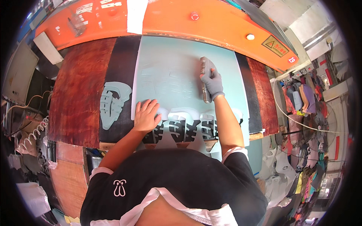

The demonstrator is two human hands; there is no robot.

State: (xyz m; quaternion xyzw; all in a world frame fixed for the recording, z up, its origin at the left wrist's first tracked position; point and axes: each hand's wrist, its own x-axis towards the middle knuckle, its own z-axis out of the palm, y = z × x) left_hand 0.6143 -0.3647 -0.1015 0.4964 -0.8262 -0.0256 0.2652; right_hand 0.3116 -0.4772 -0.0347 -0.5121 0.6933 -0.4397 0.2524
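The scene is brightly and evenly lit, seemingly from above, so the pale sheet (169, 71) on the bench (79, 98) reads almost flat, with only soft, short shadows under the hands and a mild sheen on the orange machine housing (211, 19) along the top of the frame. Fisheye distortion bows every straight edge toward the rim, and a black vignette fills the corners. The centre is fairly sharp, while the cluttered left and right margins are smeared, compressed and darker.
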